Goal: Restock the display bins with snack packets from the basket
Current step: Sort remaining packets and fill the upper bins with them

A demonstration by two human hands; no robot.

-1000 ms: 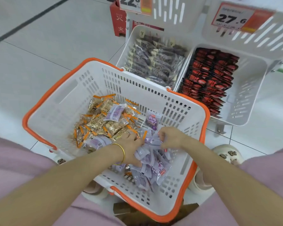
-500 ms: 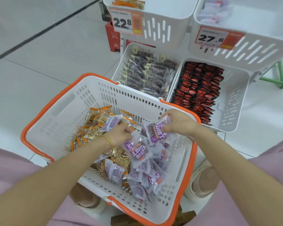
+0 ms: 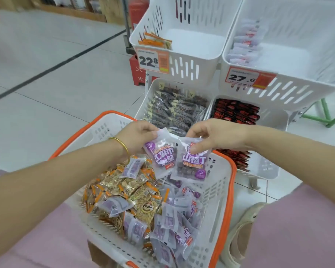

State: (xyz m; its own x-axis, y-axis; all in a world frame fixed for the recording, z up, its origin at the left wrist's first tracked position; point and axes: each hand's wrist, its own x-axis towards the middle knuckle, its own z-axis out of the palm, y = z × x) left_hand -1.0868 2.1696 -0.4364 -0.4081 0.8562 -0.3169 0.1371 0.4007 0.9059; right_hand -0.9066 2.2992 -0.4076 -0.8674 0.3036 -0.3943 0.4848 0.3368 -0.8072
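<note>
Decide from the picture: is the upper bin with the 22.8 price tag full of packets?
No, the upper bin holds only a few orange packets in one corner, and its floor is mostly bare.

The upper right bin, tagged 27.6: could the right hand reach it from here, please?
Probably yes: the bin is open-topped, and nothing stands between it and the right hand holding a purple packet.

The bottom edge cuts off the orange-rimmed basket [image 3: 217, 200] at 6 o'clock, and the right hand [image 3: 220, 136] covers some red packets [image 3: 238, 111].
</note>
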